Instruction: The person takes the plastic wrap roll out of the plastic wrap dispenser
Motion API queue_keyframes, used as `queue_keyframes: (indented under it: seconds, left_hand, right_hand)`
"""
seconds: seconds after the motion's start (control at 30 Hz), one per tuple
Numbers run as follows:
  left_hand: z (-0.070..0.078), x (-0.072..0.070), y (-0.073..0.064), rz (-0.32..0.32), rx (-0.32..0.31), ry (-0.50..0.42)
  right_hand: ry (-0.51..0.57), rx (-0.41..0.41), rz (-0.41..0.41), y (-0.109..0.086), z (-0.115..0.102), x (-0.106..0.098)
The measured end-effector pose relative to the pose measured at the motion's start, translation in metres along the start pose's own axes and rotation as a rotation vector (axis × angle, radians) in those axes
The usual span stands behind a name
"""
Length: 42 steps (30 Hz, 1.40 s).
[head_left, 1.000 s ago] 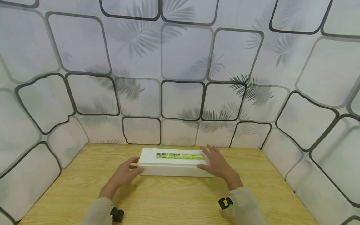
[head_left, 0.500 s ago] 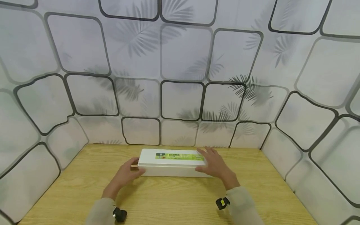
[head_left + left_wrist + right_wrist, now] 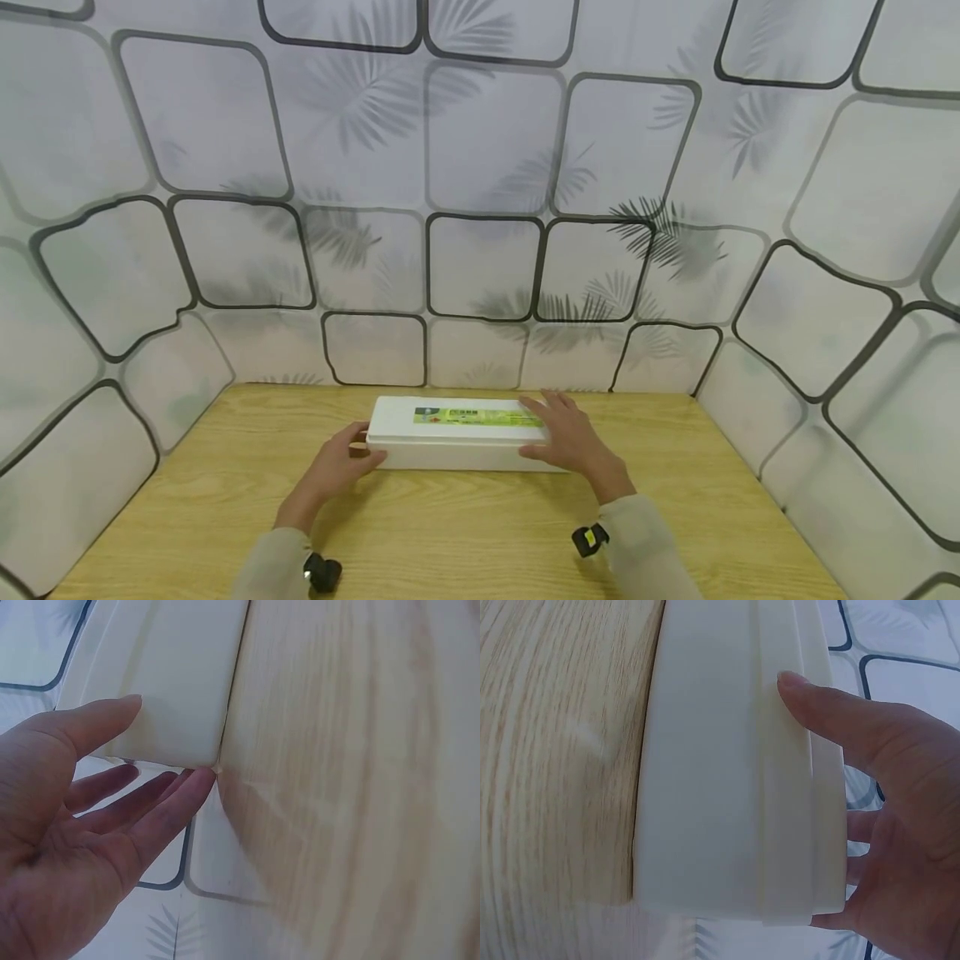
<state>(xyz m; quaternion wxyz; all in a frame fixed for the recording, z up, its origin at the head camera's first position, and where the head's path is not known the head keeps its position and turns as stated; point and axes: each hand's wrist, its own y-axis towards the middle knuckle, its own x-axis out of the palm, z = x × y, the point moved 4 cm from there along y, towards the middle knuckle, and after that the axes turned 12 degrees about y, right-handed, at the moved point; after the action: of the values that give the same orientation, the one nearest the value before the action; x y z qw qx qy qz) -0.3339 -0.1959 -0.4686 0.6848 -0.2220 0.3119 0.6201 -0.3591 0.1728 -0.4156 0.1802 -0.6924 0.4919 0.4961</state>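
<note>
A long white box (image 3: 450,455) with a lid and a green-yellow label (image 3: 480,417) on top lies crosswise on the wooden table (image 3: 465,533). My left hand (image 3: 339,461) holds its left end, the thumb on the front wall and the fingers (image 3: 169,806) along the end face. At the other end, my right hand (image 3: 572,446) grips the lid. Its thumb (image 3: 832,712) presses the lid's front rim, while the other fingers reach over the top and are partly hidden behind the box in the right wrist view. The lid sits on the box.
Patterned white cloth walls (image 3: 487,267) with dark rounded squares and grey leaves stand behind and on both sides of the table. A small black camera is worn on each wrist, the left one (image 3: 322,573) near the table's front.
My right hand has shifted slightly left along the lid, its thumb further inward. The left hand has moved in a little at its end. The box stays in place.
</note>
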Motion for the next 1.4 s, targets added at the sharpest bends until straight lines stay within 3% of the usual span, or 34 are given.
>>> queue_keyframes:
  seconds: [0.23,0.53,1.13,1.4]
  left_hand:
    - [0.0019,-0.0008,-0.0015,0.005,0.007,0.006]
    - [0.0046,-0.0006,-0.0020,0.004,0.008,-0.016]
    - [0.0051,-0.0023,-0.0020,0.002,0.008,-0.020]
    - [0.0041,-0.0018,-0.0022,0.006,0.007,-0.039]
  right_hand:
    - [0.013,-0.039,-0.021,0.0015,-0.0012,0.0013]
    - [0.072,-0.013,-0.057,0.0011,0.0007,0.0045]
    - [-0.027,-0.140,-0.013,-0.0015,-0.0072,0.0008]
    - [0.004,-0.119,-0.025,-0.0019,-0.0087,-0.0013]
